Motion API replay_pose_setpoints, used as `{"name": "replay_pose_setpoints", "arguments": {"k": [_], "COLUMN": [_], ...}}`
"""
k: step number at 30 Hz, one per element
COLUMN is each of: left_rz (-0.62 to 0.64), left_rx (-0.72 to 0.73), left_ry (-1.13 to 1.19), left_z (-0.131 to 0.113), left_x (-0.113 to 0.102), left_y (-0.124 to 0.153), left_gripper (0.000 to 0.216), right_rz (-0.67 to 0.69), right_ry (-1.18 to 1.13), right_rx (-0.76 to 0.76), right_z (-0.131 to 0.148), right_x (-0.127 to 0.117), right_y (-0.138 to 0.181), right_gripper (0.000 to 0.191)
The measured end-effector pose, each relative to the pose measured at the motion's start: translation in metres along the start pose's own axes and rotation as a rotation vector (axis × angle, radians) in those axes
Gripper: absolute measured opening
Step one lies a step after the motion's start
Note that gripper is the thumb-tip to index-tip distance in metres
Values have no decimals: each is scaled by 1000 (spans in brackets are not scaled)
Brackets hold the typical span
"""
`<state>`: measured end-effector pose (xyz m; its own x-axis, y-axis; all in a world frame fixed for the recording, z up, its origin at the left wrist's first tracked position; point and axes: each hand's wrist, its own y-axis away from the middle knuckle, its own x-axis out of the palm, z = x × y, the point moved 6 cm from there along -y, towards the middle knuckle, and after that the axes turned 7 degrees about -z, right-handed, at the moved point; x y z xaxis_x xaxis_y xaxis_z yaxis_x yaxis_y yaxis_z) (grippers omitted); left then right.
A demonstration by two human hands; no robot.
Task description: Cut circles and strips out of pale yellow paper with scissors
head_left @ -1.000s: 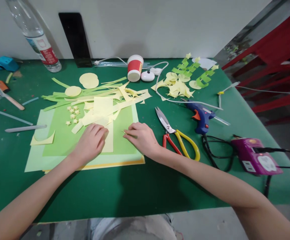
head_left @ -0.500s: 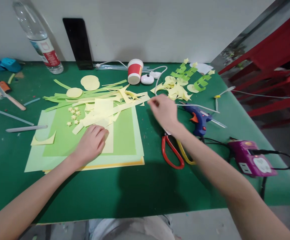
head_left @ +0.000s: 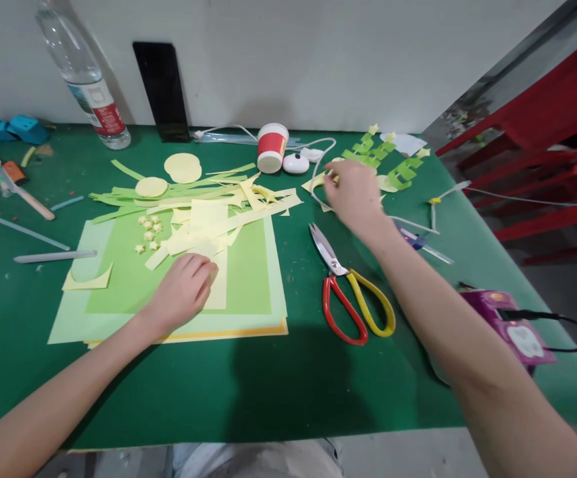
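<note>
My left hand (head_left: 182, 292) rests with curled fingers on stacked green paper sheets (head_left: 248, 279), beside pale yellow paper strips (head_left: 208, 219). What its folded fingers hold, if anything, is hidden. Small yellow paper stars (head_left: 149, 236) lie just beyond it. My right hand (head_left: 355, 196) is over yellow paper scraps (head_left: 315, 182) with its fingertips drawn together; whether a scrap is between them is not visible. Scissors with red and yellow handles (head_left: 335, 267) lie below that hand. Green zigzag paper pieces with star tips (head_left: 368, 149) stand behind it.
A white cable (head_left: 325, 156) loops by the right hand. My right arm partly covers a blue glue gun (head_left: 410, 238) and a purple power socket (head_left: 512, 332). Along the wall are a paper cup (head_left: 271, 147), a phone (head_left: 163, 93) and a water bottle (head_left: 96, 106).
My right hand has moved up and to the right, from the strip's end to the yellow scraps, uncovering the scissors. My left hand stays put.
</note>
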<state>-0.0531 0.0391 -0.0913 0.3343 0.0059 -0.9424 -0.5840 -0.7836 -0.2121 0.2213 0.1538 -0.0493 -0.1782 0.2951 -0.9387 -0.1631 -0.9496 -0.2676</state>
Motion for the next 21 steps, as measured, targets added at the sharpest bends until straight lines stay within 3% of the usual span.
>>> {"name": "replay_pose_setpoints", "arguments": {"k": [2,6,8,15,21], "left_rz": [1,9,14,9,1], "left_rx": [-1,-5,-4,-3,4], "left_ry": [-3,-12,-15,-12,-3], "left_z": [0,0,-1,-2,-2], "left_x": [0,-1,-1,-3,-3], "left_y": [0,-1,-2,-1,-1], "left_gripper": [23,22,22,22,23], "right_rz": [64,134,176,226,126], "right_ry": [-48,-46,-27,-44,-145], "right_rx": [-103,-107,-84,-104,-127], "right_z": [35,81,90,82,54], "right_x": [15,45,57,67,70], "right_y": [8,8,1,-16,-23], "right_gripper": [26,51,41,30,27]}}
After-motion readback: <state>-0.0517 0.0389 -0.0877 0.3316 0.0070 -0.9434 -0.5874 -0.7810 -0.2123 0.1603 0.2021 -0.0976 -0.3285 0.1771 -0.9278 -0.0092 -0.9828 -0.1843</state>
